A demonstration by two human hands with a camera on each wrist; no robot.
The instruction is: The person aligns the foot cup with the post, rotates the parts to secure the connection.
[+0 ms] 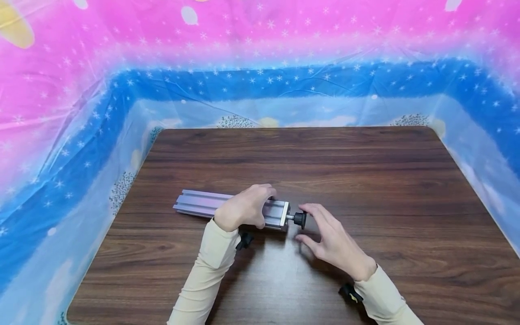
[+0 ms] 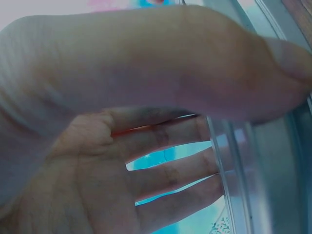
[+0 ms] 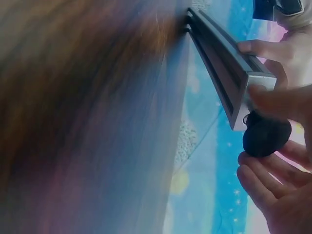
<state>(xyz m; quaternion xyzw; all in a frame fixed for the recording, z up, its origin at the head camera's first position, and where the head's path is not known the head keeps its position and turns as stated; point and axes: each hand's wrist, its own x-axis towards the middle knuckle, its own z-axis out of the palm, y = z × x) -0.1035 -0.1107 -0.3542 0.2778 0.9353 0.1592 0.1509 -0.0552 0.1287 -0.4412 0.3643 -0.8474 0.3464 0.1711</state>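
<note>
A silver aluminium extrusion [image 1: 201,202] with slots along its length lies across the table. From its right end plate [image 1: 285,214] a metal stem sticks out, tipped by a round black foot [image 1: 300,220]. My left hand [image 1: 245,206] grips the extrusion from above near that end, thumb [image 2: 287,68] on the near side and fingers over the far side. Around the black foot my right hand [image 1: 335,239] stands spread, its fingertips right at the rim and its thumb apart from it. In the right wrist view the thumb is blurred in front of the end plate.
The dark wood-grain table [image 1: 308,158] has rounded far corners. Behind and beside it hangs a pink and blue snowflake-patterned cloth [image 1: 268,81]. Both forearms wear cream sleeves, with a small black device [image 1: 350,293] by the right wrist.
</note>
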